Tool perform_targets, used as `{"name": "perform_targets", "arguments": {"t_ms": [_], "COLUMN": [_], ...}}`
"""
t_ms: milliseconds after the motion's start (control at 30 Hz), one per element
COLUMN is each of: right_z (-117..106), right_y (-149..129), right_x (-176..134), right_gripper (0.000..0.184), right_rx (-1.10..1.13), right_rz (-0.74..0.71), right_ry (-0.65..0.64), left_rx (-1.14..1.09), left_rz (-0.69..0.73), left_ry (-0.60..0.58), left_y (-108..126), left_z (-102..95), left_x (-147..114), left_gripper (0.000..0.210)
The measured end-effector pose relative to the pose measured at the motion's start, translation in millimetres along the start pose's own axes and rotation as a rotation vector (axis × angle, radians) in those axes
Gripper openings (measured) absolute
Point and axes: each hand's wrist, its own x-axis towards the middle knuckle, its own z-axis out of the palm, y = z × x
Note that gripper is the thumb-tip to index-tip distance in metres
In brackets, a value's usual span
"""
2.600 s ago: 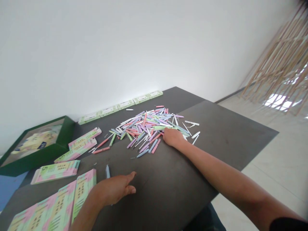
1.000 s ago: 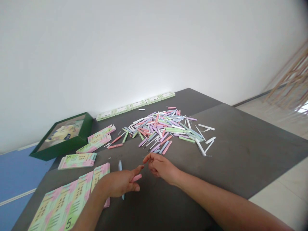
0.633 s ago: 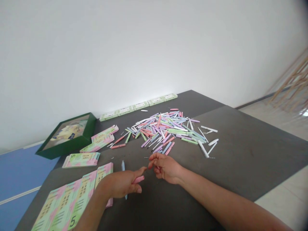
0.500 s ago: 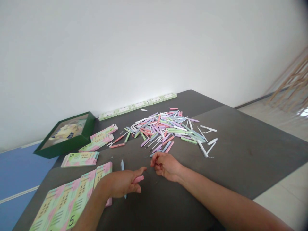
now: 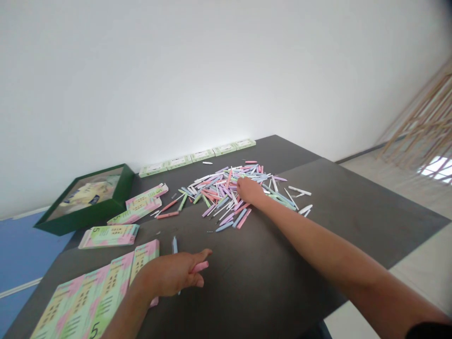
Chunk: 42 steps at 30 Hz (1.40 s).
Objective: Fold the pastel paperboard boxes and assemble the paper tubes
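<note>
My left hand point(image 5: 178, 273) is closed loosely around a pink pen barrel point(image 5: 200, 267), whose end pokes out between thumb and fingers. A light blue pen point(image 5: 175, 245) lies on the table, partly hidden behind this hand. Farther forward, my right hand point(image 5: 250, 190) reaches into the pile of pen parts point(image 5: 219, 188), its fingers curled down among them. Whatever its fingertips grip is hidden by the hand. White, purple, green, blue and coral barrels, along with thin refills, make up the pile.
Green-and-pink printed cartons point(image 5: 106, 292) lie at the near left, with more cartons point(image 5: 109, 235) beyond. A dark green box point(image 5: 116, 200) holding plastic bags stands at the left edge. Flat pale green boxes point(image 5: 179, 162) line the wall. The grey table point(image 5: 339, 202) ends at the right.
My right hand has moved forward from near my left hand into the pen pile. My left hand keeps the pink pen barrel. The view has shifted slightly.
</note>
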Motion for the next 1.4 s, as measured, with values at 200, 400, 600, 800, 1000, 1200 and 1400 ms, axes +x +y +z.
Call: {"name": "perform_targets", "arguments": {"t_ms": [200, 400, 600, 800, 1000, 1200, 1400], "right_z": [22.5, 20.3, 6.2, -1.1, -5.3, -3.8, 9.9], "right_y": [1.6, 9.0, 17.2, 15.8, 4.1, 4.8, -0.9], "right_x": [13.4, 22.4, 27.0, 15.0, -5.2, -26.0, -50.6], "right_gripper": [0.021, 0.020, 0.012, 0.023, 0.030, 0.033, 0.024], "right_rx": [-0.195, -0.194, 0.050, 0.525, 0.955, 1.174, 1.281], "right_rz": [-0.016, -0.042, -0.089, -0.156, -0.195, -0.211, -0.149], "right_ry": [-0.097, -0.092, -0.016, 0.067, -0.019, -0.145, -0.203], "left_rx": [-0.041, -0.044, -0.034, -0.066, -0.064, -0.044, -0.017], "left_rz": [0.027, 0.012, -0.001, -0.012, 0.029, 0.027, 0.067], "left_ry": [0.005, 0.005, 0.033, 0.020, 0.010, -0.001, -0.019], "left_y": [-2.0, -2.0, -2.1, -1.3, -3.0, -2.4, 0.5], "left_z": [-2.4, -2.6, -0.4, 3.1, 5.6, 6.1, -0.6], "left_x": [-4.4, -6.6, -6.2, -4.2, -1.8, -0.4, -4.4], "left_gripper": [0.063, 0.062, 0.064, 0.064, 0.062, 0.062, 0.059]}}
